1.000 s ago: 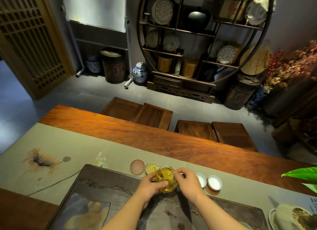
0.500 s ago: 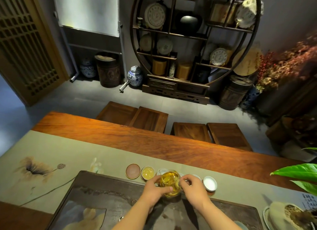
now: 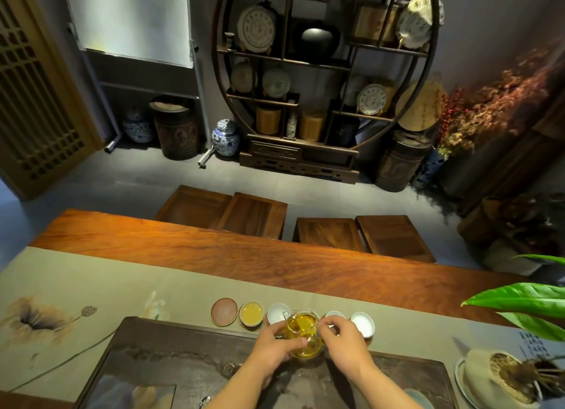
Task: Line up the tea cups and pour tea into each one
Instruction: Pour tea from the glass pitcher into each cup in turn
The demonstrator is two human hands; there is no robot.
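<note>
A glass pitcher point(image 3: 302, 332) of amber tea is held between both hands above the far edge of the dark stone tea tray point(image 3: 183, 359). My left hand point(image 3: 273, 343) grips its left side and my right hand point(image 3: 344, 343) holds its handle side. Beyond it on the cloth runs a row: an empty brown coaster point(image 3: 224, 311), a cup with yellow tea point(image 3: 251, 314), a white cup point(image 3: 276, 313) just by the pitcher's spout, a cup point(image 3: 334, 314) partly hidden by my right fingers, and an empty white cup point(image 3: 363, 322).
A grey painted table runner point(image 3: 91, 292) lies on the long wooden table point(image 3: 244, 256). A white dish with dried plant matter point(image 3: 501, 375) stands at the right edge under green leaves point(image 3: 519, 301). Four wooden stools point(image 3: 253, 213) stand behind the table.
The view has shifted a little. The pitcher and both hands have stayed over the middle of the cup row, moving slightly right and nearer the second cup.
</note>
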